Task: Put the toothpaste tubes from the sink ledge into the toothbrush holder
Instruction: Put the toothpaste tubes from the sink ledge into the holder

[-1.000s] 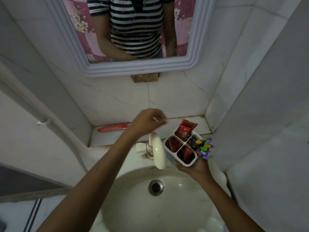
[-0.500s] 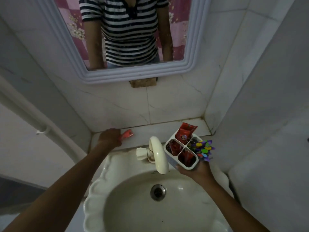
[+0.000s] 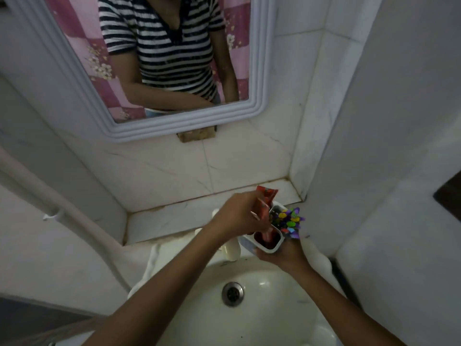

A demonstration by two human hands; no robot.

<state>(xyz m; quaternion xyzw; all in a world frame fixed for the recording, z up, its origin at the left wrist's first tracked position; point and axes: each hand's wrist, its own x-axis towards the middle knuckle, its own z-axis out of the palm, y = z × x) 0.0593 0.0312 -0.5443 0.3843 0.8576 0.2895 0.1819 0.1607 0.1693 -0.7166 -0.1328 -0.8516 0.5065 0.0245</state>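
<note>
My right hand holds a white four-compartment toothbrush holder from below, above the right side of the sink. My left hand grips a red toothpaste tube, whose lower end dips into the holder's front compartment. Another red tube sticks up from the holder's far compartment behind my fingers. A bunch of colourful toothbrush heads fills the right compartment. The marble sink ledge behind the tap shows no tube on it.
A white basin with a metal drain lies below my hands. The white tap is mostly hidden by my left forearm. A framed mirror hangs on the tiled wall above. A white pipe runs down the left wall.
My left hand took the red tube from the left of the ledge and carried it right to the holder. The view tilted slightly downward.
</note>
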